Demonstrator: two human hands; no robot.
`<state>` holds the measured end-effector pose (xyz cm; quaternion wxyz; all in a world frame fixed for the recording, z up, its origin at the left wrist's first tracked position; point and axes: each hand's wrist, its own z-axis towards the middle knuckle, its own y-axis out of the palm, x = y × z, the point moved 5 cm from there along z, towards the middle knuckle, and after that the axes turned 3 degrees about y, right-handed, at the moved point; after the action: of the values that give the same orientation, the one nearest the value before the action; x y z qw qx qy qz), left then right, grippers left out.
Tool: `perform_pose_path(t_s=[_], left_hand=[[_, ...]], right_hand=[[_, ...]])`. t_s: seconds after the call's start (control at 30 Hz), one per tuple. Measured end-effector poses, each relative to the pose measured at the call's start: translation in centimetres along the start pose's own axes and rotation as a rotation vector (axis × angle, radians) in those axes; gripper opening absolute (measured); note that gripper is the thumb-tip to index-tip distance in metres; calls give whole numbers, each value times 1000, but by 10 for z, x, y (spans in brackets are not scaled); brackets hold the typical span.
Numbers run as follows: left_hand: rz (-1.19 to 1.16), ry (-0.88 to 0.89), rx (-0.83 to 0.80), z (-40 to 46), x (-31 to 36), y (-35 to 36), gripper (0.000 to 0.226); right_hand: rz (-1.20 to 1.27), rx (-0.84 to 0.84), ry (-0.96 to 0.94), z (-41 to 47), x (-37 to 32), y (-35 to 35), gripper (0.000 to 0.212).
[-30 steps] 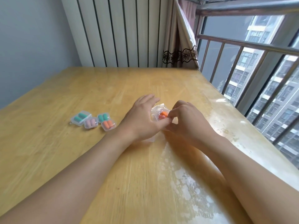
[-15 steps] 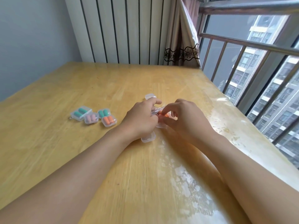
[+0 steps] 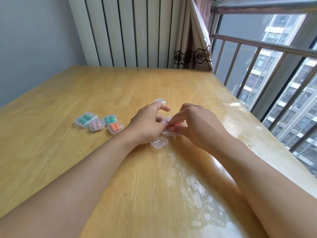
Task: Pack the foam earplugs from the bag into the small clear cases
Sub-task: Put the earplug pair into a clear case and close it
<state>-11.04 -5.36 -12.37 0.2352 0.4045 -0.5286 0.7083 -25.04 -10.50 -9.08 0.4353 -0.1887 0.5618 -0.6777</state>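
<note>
Head view: right hand (image 3: pixel 197 124) now reaching into bag (image 3: pixel 169 132).

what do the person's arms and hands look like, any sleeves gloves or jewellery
Both forearms are bare right to the bottom edge of the picture: no sleeves show. The left hand and the right hand are bare too, with no gloves, and no watch, bracelet or ring can be seen. The fingers are uncovered.

Both hands meet over the middle of the wooden table (image 3: pixel 68 152), the left hand (image 3: pixel 145 124) and right hand (image 3: pixel 195 124) pinching a clear bag (image 3: pixel 169 132) of orange earplugs (image 3: pixel 173 128). An empty case (image 3: pixel 159 142) lies just near of them, another (image 3: pixel 159 101) just beyond. Four filled cases (image 3: pixel 98 122) cluster to the left.
</note>
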Motion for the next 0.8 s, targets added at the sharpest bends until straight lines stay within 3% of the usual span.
perform_pose_path(t_s=[0.23,0.43,0.6,0.8], left_hand=[[-140,-22,-20,-2,-2,-5,49],[120,154,170,-8,4,0,44],[104,178,167,-8,5,0,42],[104,166,140,-7,5,1,46]], right_hand=[[-9,-19,-36,2,-4,1,15],[9,-6,-39,1,3,5,9],[114,-32,-5,2,10,0,8],[-2,-52,52,1,10,-1,14]])
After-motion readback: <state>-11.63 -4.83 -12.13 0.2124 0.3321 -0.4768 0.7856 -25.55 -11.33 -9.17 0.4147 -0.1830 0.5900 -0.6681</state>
